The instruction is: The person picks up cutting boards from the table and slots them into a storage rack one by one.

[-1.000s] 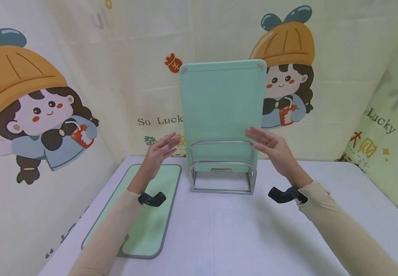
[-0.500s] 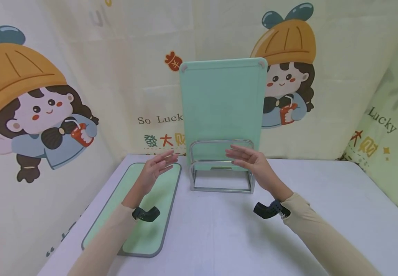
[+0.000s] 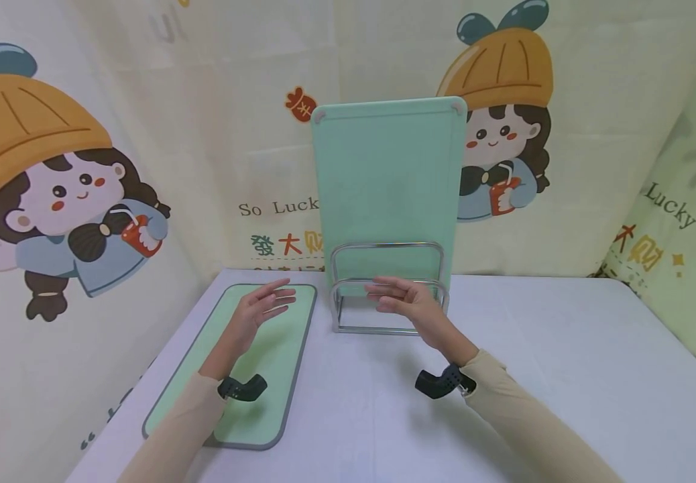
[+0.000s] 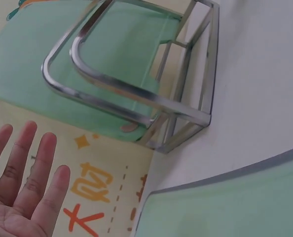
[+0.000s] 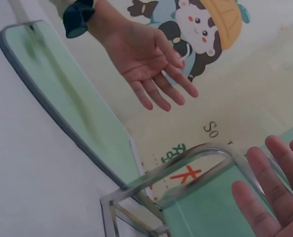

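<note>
My left hand [image 3: 253, 320] hovers above a pale green cutting board with a grey border [image 3: 263, 409] that lies flat on the left of the table. Its fingers are extended and hold nothing. In front of the metal rack [image 3: 384, 330] my right hand [image 3: 411, 307] is raised, fingers straight and palm turned inward, also with nothing in it. A second green board [image 3: 390, 174] stands upright in that rack. The left wrist view shows the rack's bent metal bars [image 4: 122, 89] around the board's lower end. Both palms face each other, well apart.
A white-covered table [image 3: 535, 349] carries the rack and the flat board. Behind it hangs a cream cloth [image 3: 263, 147] printed with cartoon figures and lettering. Black cameras are strapped to both wrists, the left one [image 3: 243, 388] over the flat board.
Both hands have drawn back and down toward me. The right hand has also swung left, from the upright board's right edge to the front of the rack. Both boards stay put.
</note>
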{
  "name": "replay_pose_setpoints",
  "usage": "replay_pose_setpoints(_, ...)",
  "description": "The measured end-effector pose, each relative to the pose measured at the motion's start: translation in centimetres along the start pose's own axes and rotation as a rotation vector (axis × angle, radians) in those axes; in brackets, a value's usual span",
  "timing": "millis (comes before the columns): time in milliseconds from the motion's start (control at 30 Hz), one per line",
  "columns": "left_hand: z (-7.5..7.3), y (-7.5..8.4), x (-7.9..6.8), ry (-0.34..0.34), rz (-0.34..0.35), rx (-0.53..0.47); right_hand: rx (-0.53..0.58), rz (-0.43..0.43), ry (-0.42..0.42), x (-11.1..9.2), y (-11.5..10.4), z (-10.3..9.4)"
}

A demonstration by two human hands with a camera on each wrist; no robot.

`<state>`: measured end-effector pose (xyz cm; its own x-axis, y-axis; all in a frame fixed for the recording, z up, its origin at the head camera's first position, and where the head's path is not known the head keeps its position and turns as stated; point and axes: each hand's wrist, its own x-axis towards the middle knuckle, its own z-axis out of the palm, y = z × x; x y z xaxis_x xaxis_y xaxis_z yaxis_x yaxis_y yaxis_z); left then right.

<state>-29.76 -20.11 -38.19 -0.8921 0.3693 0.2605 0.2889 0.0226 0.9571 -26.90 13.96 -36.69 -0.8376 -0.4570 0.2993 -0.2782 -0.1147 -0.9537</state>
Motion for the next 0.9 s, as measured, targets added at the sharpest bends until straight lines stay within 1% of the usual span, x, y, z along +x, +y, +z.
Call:
replay_pose_setpoints(100, -0.6, 0.1, -0.5, 0.023, -0.009, 0.030, 0.017, 0.028, -0.002, 0.3, 0.5, 0.8)
replay_pose_setpoints(200, -1.4, 0.2, -1.0, 0.029, -0.017, 0.048, 0.028, 0.070, -0.001, 0.6, 0.9, 1.5)
replay_pose_setpoints(467, -3.9, 0.0, -2.3, -0.026, -0.092, 0.072, 0.063, 0.153, 0.005, 1.2, 2.3, 3.3)
replay_pose_setpoints(700, -6.0, -0.8, -3.2, -0.046, -0.213, 0.068, 0.093, 0.204, 0.005, 1.5, 3.3, 4.6)
replay_pose_setpoints(900, -7.2, -1.4, -3.6, -0.026, -0.297, 0.115, 0.099, 0.250, -0.028, 2.0, 4.3, 5.6)
